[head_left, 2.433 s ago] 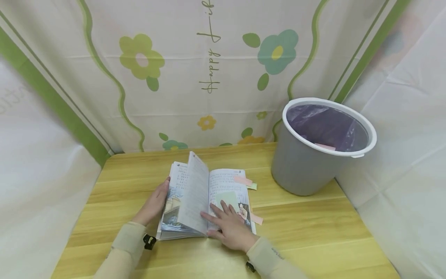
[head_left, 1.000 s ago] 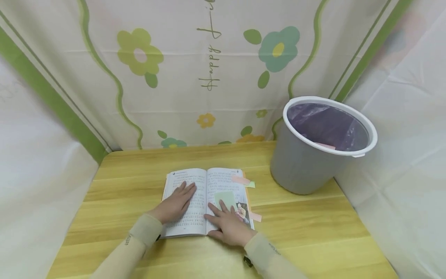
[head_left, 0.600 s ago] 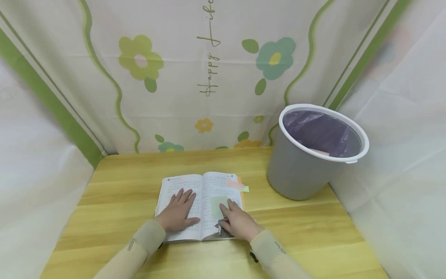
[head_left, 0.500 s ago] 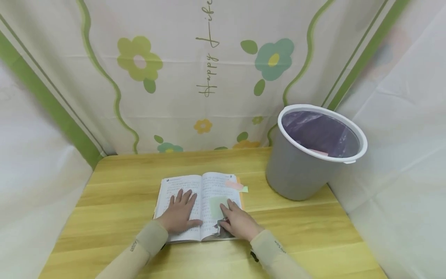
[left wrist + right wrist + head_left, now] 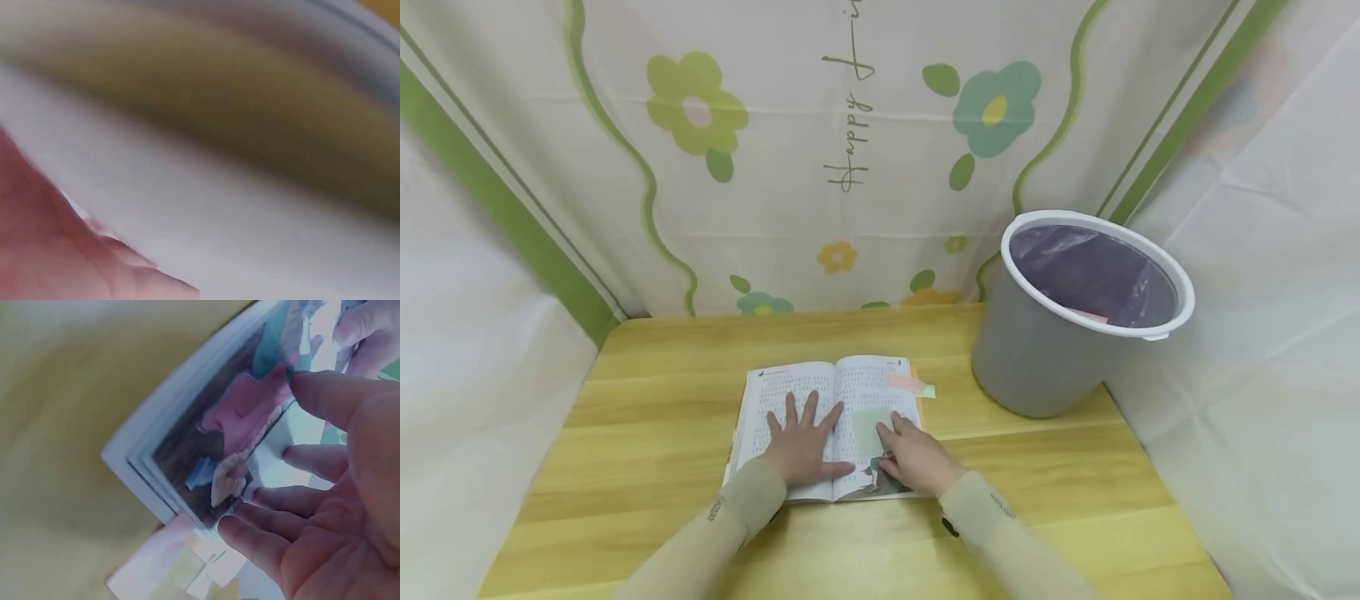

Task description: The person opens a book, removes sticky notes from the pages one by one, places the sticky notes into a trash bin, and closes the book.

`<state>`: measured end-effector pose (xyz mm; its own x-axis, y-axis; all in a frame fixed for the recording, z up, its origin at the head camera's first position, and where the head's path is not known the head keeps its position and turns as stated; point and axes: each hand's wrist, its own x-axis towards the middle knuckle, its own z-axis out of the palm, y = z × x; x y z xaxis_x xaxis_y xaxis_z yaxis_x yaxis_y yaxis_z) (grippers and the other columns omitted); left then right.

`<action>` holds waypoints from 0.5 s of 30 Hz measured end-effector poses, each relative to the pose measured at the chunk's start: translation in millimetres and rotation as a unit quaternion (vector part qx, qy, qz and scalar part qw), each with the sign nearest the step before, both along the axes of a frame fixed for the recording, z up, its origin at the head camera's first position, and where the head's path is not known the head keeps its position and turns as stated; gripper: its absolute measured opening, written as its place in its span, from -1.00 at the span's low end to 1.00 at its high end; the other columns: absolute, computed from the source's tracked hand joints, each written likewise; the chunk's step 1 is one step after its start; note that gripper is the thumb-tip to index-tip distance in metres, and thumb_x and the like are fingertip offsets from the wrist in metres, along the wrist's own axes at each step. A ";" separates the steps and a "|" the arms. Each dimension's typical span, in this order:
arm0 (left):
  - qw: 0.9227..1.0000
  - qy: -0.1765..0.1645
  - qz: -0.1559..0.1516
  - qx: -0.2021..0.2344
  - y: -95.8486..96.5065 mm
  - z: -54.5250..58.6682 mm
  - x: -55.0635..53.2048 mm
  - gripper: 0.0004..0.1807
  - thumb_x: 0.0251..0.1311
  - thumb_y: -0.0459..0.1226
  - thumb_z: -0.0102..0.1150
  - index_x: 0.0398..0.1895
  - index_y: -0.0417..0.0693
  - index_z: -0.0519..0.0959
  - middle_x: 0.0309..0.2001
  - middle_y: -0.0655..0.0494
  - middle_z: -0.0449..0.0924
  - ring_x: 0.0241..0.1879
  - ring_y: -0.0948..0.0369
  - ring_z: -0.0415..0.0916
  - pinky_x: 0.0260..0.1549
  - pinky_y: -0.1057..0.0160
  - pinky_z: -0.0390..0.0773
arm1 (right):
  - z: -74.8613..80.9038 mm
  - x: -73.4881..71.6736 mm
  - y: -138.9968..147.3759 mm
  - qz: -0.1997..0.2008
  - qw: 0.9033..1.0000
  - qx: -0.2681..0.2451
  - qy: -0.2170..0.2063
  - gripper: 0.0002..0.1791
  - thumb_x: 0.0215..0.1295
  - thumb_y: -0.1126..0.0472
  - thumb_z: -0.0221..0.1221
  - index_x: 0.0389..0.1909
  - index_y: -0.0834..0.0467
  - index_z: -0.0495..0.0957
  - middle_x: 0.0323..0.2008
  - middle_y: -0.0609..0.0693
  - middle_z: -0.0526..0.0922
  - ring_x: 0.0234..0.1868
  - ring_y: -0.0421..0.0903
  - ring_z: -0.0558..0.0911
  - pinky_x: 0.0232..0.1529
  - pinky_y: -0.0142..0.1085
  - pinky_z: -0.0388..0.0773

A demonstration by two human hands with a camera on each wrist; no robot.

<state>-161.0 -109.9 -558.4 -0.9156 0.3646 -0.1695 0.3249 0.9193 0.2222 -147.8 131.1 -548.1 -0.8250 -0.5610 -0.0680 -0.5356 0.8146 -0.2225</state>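
An open book [image 5: 767,387] lies on the table, with a pale green sticky note [image 5: 868,429] on its right page and a picture [image 5: 887,485] at that page's lower corner. My left hand [image 5: 797,454] rests on the left page, fingers spread and thumb reaching across the fold. My right hand [image 5: 925,461] lies over the right page, its fingertips at the note's right edge. In the right wrist view the right thumb [image 5: 325,394] touches the edge of a picture with a pink figure [image 5: 240,409], apart from the fingers. The left wrist view is blurred, with the left palm [image 5: 44,237] at its corner.
Pink [image 5: 906,383] and green [image 5: 928,390] tabs stick out at the book's upper right edge. A grey bin [image 5: 1037,358] with a purple liner stands at the right, a pink slip [image 5: 1088,316] inside it. Floral cloth [image 5: 760,192] hangs behind the wooden table [image 5: 647,400].
A raised leaf has come down on the left and my left hand has moved from the book's left edge onto that page. The right hand's fingers have drawn closer together at the note's edge.
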 end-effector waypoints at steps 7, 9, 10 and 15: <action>0.999 -0.005 0.017 -0.050 4.5 6.9 0.2 0.18 -0.05 0.54 0.02 0.60 0.29 -0.06 0.54 -0.31 -0.15 0.38 -0.54 -0.24 0.05 -0.64 0.03 | 10.3 -11.6 4.9 0.007 1.000 0.016 0.017 -0.37 0.33 0.10 0.28 0.37 0.20 0.40 0.41 0.29 0.28 0.36 0.23 0.36 0.28 0.00 0.38; 0.998 -0.008 0.021 -0.054 5.8 9.1 0.5 0.16 -0.05 0.53 0.05 0.60 0.30 -0.03 0.53 -0.31 -0.12 0.38 -0.54 -0.21 0.04 -0.64 0.06 | 13.4 -14.6 5.4 0.010 1.000 0.023 0.014 -0.35 0.31 0.13 0.29 0.38 0.20 0.38 0.44 0.23 0.25 0.40 0.21 0.31 0.33 0.00 0.31; 0.998 -0.012 0.024 -0.057 6.8 10.6 0.7 0.16 -0.06 0.53 0.05 0.59 0.32 -0.02 0.53 -0.30 -0.12 0.38 -0.54 -0.21 0.04 -0.64 0.07 | 14.4 -15.9 5.3 0.014 0.999 0.028 0.015 -0.35 0.30 0.14 0.29 0.38 0.21 0.38 0.45 0.22 0.24 0.41 0.21 0.29 0.35 0.00 0.28; 0.996 -0.009 0.025 -0.088 13.0 14.3 1.3 0.17 -0.12 0.56 0.06 0.58 0.37 0.02 0.53 -0.28 -0.09 0.37 -0.54 -0.14 0.01 -0.61 0.16 | 15.5 -19.2 3.0 0.040 0.997 0.064 0.017 -0.33 0.28 0.12 0.30 0.37 0.23 0.38 0.44 0.18 0.26 0.41 0.17 0.29 0.38 -0.04 0.24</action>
